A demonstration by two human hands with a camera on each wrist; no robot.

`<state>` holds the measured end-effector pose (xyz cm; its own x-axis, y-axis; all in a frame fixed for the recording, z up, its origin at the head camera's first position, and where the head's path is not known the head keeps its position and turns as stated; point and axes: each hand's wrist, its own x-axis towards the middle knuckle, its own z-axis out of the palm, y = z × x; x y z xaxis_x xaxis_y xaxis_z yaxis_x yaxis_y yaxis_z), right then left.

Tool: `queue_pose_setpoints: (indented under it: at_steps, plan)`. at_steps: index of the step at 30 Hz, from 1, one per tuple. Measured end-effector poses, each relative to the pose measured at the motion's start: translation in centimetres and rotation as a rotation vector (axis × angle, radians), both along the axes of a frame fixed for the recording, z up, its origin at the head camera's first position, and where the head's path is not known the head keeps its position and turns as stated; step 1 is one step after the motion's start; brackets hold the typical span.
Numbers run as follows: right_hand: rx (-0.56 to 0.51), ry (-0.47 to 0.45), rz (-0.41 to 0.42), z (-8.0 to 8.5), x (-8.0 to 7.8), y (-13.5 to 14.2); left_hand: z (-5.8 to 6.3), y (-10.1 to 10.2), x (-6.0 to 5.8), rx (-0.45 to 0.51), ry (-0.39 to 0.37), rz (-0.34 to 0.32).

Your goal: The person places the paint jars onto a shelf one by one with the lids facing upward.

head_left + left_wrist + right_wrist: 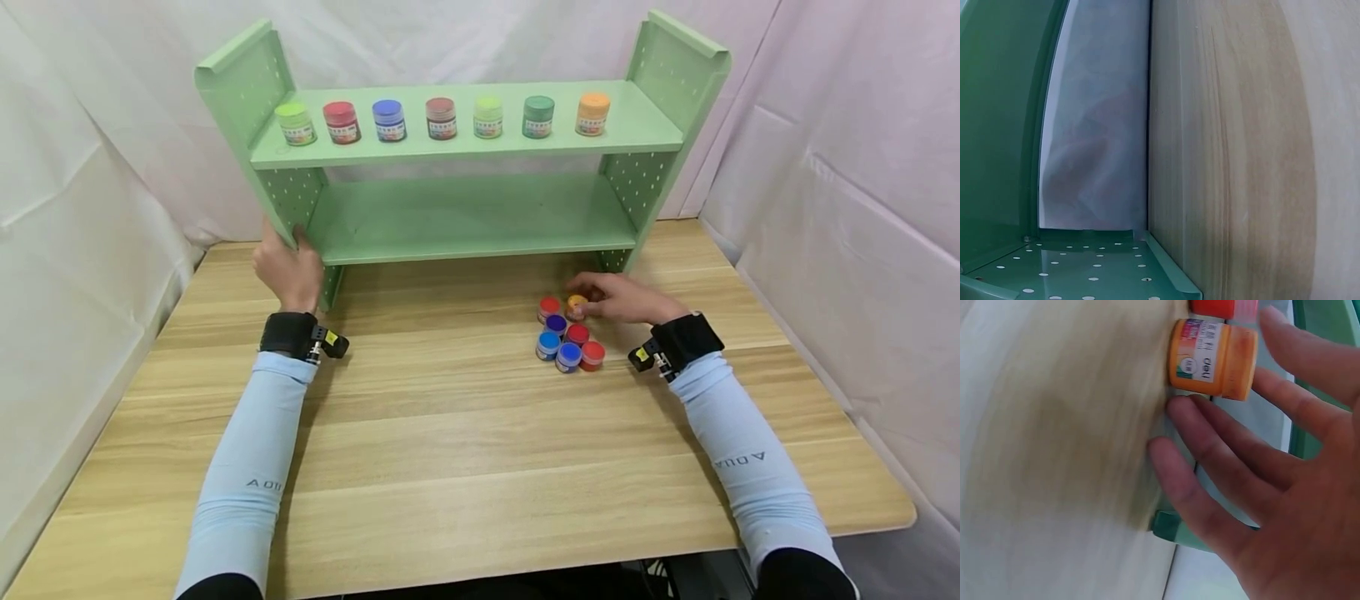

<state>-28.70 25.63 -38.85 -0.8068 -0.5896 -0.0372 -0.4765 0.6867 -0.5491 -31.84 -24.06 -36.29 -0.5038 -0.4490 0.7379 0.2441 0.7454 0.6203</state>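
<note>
My left hand [288, 271] grips the lower left side panel of a green two-tier shelf rack [472, 218], thumb inside the panel and the other fingers largely hidden. The left wrist view shows the rack's perforated panel [1085, 265] but not the hand. Beside an orange paint jar [576, 307], my right hand [621, 298] has its fingers spread and fairly straight. Up close, the thumb and fingers of the right hand [1291, 487] surround the orange jar [1197, 356] without a visible pinch. Red jars [592, 355] and blue jars [568, 357] cluster just in front of it.
Along the upper tier stands a spaced row of several paint jars, from a light green jar [297, 125] at left to an orange jar [592, 115] at right. The rack stands at the back of the wooden table [450, 433], with white cloth [847, 208] hanging around.
</note>
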Motion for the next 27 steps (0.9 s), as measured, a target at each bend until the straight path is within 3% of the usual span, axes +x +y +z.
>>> queue_pose_setpoints:
  at_steps: [17,27]
  plan:
    - [0.005,-0.001,-0.084,-1.07,-0.60,-0.31,0.09,-0.03,-0.07,-0.001,0.002,-0.008]
    - [0.005,0.053,-0.069,-0.95,-0.58,-0.27,-0.04,-0.05,0.04,0.009,-0.004,-0.012]
